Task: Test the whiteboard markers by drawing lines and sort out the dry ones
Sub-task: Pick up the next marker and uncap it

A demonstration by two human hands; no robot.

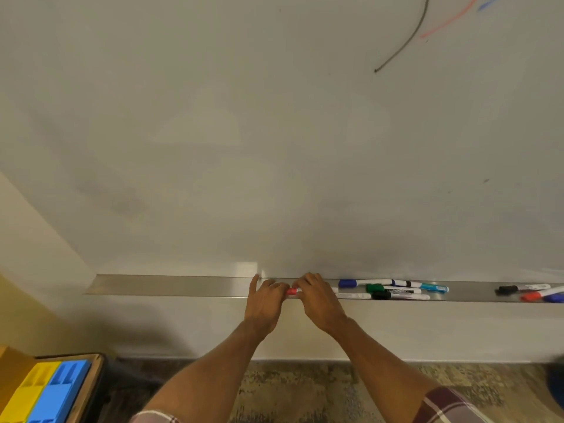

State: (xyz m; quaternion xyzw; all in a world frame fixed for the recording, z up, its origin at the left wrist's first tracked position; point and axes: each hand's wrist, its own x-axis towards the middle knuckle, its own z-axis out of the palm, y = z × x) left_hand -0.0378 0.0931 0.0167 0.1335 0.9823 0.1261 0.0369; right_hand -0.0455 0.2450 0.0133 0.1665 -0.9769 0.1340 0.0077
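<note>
Plaid sleeves [451, 404] at the bottom edge, both our forearms reaching up to the metal tray [171, 285] under the whiteboard [244, 117].

Left hand [264, 303]: fingers curled on the cap end of the red marker [292, 291], index finger straight and pointing up at the board's lower edge. Right hand [317, 300]: fingers curled over the marker's white barrel, hiding most of it. The two hands nearly touch, and the red cap shows between them. The marker lies level, at the tray.

Just right of our hands, four capped markers lie in the tray: blue marker [363, 282], green marker [390, 289], black marker [399, 296], teal marker [433, 287]. Well apart, at the far right, three more markers [537, 296] in black, red and blue.

Upper right of the board: a dark curved line [409, 38], a red curve [451, 19], a short blue stroke [488, 3].

Lower left, on the floor side: a box [91, 389] with yellow and blue inserts. Mottled carpet [305, 392] below us.
</note>
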